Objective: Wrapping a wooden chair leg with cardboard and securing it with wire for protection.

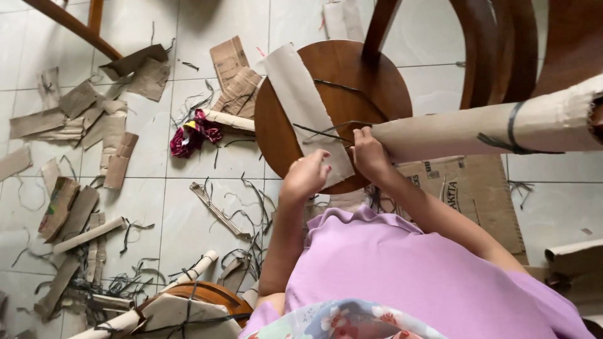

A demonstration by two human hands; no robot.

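A head-camera view down onto a round wooden stool (pixel 377 81), used here as a work surface. A large rolled tube of brown cardboard (pixel 490 129) is held across the right of the view, its near end resting over the stool's edge; the placement is judged to let the stool carry the roll's weight while the end is worked. The right hand (pixel 369 154) is closed at that end, its fingers gathered where thin dark strips (pixel 326 130) (possibly plastic strapping) leave the roll, though what exactly is pinched cannot be told. The left hand (pixel 306 177) is curled into a loose fist just beside it, above a flat cardboard strip (pixel 301 100) lying diagonally across the seat; whether anything is gripped in this hand is not shown.

The roll appears pale brown and corrugated, torn ragged at its far end and banded by a dark strap (pixel 514 125). A lilac garment (pixel 408 270) covers the person's body in the foreground.

The tiled floor (pixel 157 201) is strewn with cardboard offcuts (pixel 81 113), small rolled cardboard tubes (pixel 88 235) and tangled dark strips. A crumpled dark red cloth (pixel 195 132) lies left of the stool, and a flattened printed carton (pixel 471 194) lies to its right, partly under the arm.
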